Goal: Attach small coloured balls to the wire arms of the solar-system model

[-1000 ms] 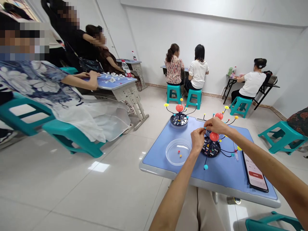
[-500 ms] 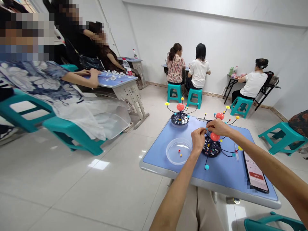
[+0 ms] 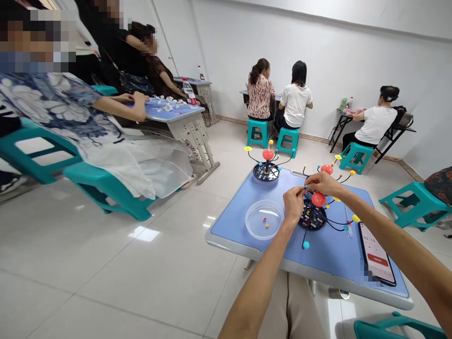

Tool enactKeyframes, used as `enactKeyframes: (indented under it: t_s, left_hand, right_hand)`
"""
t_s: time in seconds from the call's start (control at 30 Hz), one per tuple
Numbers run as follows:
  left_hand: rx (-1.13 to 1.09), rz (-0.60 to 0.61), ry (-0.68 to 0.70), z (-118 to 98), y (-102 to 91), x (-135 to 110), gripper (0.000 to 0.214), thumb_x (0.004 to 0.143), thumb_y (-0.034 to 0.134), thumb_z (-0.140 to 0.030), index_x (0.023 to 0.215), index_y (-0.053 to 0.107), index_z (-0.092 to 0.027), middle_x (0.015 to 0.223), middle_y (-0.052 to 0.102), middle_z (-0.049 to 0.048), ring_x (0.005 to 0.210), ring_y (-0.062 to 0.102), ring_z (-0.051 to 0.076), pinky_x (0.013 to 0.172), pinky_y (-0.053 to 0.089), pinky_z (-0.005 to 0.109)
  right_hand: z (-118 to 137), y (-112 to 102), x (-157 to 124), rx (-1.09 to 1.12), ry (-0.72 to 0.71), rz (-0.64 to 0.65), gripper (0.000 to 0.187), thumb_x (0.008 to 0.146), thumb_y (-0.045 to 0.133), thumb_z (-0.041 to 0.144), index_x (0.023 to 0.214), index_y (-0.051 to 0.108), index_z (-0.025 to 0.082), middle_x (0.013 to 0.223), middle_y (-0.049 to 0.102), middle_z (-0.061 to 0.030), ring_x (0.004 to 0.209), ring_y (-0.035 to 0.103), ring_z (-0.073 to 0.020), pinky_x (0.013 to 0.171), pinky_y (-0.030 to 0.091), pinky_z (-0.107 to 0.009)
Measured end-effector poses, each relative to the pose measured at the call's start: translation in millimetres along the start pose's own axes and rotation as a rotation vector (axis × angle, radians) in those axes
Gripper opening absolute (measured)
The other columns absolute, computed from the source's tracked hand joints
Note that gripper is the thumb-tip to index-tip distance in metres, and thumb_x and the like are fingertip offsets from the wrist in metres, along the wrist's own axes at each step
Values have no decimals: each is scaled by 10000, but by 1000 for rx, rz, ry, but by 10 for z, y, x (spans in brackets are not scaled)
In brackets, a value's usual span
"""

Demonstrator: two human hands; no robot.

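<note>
A planet model [image 3: 318,199] with a red centre ball, a round dark base and black wire arms tipped with coloured balls stands on the blue desk [image 3: 229,214]. At its upper left, the fingertips of both my hands meet around a small blue bead [image 3: 306,187]. My right hand [image 3: 324,183] is closed in a pinch on this bead. My left hand [image 3: 294,204] is also pinched shut right below it; whatever lies between its fingers is hidden. Left of the model, a clear round dish [image 3: 254,230] holds a red bead [image 3: 264,219] and an orange bead [image 3: 267,225].
Similar models stand at the desk's back left [image 3: 267,170] and behind my right hand [image 3: 326,169]. A phone [image 3: 377,256] showing a timer lies at the right, near a thin clear tube [image 3: 349,227]. Other people sit at desks around the room, several on teal stools [image 3: 106,188].
The whole view has shifted slightly. Both hands keep their pinch at the blue bead, with hardly any movement relative to the model.
</note>
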State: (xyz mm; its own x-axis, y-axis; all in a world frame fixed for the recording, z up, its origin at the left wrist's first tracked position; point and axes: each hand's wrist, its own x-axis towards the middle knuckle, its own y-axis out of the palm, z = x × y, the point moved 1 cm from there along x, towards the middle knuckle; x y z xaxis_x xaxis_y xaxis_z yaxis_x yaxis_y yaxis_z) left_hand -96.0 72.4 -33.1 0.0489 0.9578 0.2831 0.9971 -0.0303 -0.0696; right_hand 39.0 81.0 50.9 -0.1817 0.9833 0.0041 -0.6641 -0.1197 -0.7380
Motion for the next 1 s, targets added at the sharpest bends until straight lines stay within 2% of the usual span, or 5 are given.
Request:
enactKeyframes:
  t_s: [0.17,0.6,1.0]
  left_hand:
    - [5,2,0,-7,8,-1,212,809,604,-115,881,789,-190,795,759,29,744,659,154,736,500,258]
    - [19,8,15,-19,1,7,215,804,612,-87,855,789,-197,814,761,26,727,647,146,718,483,251]
    - [8,4,36,-5,0,2,229,810,600,-97,886,794,-193,772,749,24,696,626,138,690,469,245]
  right_hand:
    - [-10,-35,11,95,61,33,184,672,640,237,783,729,121,525,578,13,497,487,-107,474,368,-230]
    - [-127,46,63,139,23,31,157,655,643,246,759,688,138,556,603,7,551,529,-129,532,410,-248]
    - [-151,52,46,73,-69,0,193,668,610,272,783,692,141,599,626,-6,574,535,-137,547,409,-256]
